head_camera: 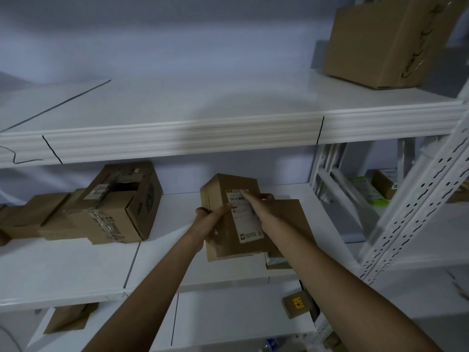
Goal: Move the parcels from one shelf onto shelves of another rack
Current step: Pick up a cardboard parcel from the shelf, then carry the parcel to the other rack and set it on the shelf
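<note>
Both hands, left hand (206, 214) & right hand (256, 199), clasped a labelled parcel (236, 219) on the mid shelf (76, 270); approx. four other boxes (116, 207) sat alongside, task seemed unfinished.

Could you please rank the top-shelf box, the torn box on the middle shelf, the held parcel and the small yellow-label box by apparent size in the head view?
1. Top-shelf box
2. Torn box
3. Held parcel, nearer the camera, so unsure
4. Yellow-label box

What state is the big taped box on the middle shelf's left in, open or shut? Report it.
Open, at least partly. The taped box shows a dark gap in its top where the flaps part; its contents cannot be seen.
</note>
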Motion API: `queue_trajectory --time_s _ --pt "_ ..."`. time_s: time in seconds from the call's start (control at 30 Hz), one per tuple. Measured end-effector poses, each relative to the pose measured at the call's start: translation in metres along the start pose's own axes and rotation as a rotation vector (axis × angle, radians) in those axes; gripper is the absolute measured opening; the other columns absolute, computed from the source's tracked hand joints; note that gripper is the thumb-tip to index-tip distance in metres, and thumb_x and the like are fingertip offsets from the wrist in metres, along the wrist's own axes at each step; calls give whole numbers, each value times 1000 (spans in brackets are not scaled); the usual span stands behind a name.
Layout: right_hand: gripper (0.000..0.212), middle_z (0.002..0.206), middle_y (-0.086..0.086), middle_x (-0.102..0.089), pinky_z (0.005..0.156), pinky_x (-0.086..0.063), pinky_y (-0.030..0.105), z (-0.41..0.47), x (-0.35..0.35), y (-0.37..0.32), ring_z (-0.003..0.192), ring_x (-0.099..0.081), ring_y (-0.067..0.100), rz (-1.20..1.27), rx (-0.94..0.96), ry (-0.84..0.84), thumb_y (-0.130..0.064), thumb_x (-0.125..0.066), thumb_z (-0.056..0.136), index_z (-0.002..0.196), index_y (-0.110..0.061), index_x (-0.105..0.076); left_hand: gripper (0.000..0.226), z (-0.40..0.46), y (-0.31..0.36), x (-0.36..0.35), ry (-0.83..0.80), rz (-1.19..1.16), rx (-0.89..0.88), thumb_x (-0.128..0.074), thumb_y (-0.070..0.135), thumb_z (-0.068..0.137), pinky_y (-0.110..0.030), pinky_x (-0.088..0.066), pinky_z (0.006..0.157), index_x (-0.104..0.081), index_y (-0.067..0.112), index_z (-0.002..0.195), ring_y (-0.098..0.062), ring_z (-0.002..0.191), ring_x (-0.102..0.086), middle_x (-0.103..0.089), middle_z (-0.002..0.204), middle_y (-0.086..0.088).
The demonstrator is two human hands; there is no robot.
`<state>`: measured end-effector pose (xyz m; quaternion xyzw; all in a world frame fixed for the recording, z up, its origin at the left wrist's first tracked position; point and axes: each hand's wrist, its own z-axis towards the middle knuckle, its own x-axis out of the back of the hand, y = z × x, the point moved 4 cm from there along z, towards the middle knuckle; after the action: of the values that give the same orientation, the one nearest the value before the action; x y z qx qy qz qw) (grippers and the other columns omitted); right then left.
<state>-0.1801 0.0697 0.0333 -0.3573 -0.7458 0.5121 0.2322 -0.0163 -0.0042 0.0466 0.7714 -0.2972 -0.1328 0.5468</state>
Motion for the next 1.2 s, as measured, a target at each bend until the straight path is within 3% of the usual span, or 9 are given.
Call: queue_trajectory --time_s 0.13,0.23,0.37,0.57,0.73,0.9,0.97,1.1,1.2 --pt "64 102 3 -75 55 -57 26 1 16 -12 78 -73 14 -73 97 -80 -50 -84 68 117 -17 -61 57 1 -2 16 -205 -173 9 -67 50 84 -45 -52 97 -62 17 131 -31 117 -64 -66 133 -16" --pt "66 101 -3 -79 71 -59 32 -1 26 -15 91 -74 15 -189 44 -299 -65 -80 62 114 -28 -66 69 2 -5 23 -286 -285 48 -67 45 82 -58 -38 114 -55 12 142 -41 134 -54 -59 143 -21" --pt "60 84 -11 -80 47 -57 20 -6 37 -14 70 -76 6 -161 -29 -421 -64 -85 56 106 -34 -69 70 5 -6 25 -317 -316 81 -61 41 88 -61 -30 118 -49 7 148 -45 141 -45 -51 149 -25" --pt "61 86 -5 -81 49 -58 23 -3 40 -11 70 -77 10 -151 -28 -404 -66 -87 49 100 -35 -73 74 8 -4 19 -364 -293 90 -61 43 84 -60 -29 119 -48 10 148 -44 142 -44 -50 151 -23" --pt "43 85 -5 -81 50 -59 24 3 46 -9 72 -77 12 -143 -38 -403 -66 -87 49 84 -41 -77 68 12 -6 14 -400 -286 84 -58 42 90 -60 -29 119 -48 10 149 -44 142 -44 -50 151 -23" --pt "46 87 -6 -80 52 -59 25 4 49 -7 75 -78 14 -153 -47 -401 -66 -87 51 88 -43 -75 72 13 -5 11 -410 -258 57 -63 41 85 -58 -30 119 -49 10 148 -43 142 -45 -51 151 -22" --pt "57 91 -6 -80 55 -60 26 5 51 -5 81 -78 16 -160 -36 -389 -65 -87 52 101 -42 -71 73 13 -6 14 -385 -225 51 -66 40 81 -56 -34 118 -51 10 146 -41 139 -49 -55 148 -21" --pt "72 94 -4 -80 60 -61 30 0 47 -4 87 -77 19 -162 -19 -440 -62 -89 51 114 -37 -64 69 4 -12 21 -381 -176 40 -68 42 81 -39 -54 92 -56 10 141 -24 102 -70 -76 107 -5" --pt "79 95 1 -80 61 -60 31 -9 43 -3 88 -76 22 -160 -14 -470 -62 -89 48 116 -34 -63 59 -2 -19 29 -343 -187 43 -68 42 81 -45 -49 106 -62 15 133 -27 111 -66 -72 119 -9"
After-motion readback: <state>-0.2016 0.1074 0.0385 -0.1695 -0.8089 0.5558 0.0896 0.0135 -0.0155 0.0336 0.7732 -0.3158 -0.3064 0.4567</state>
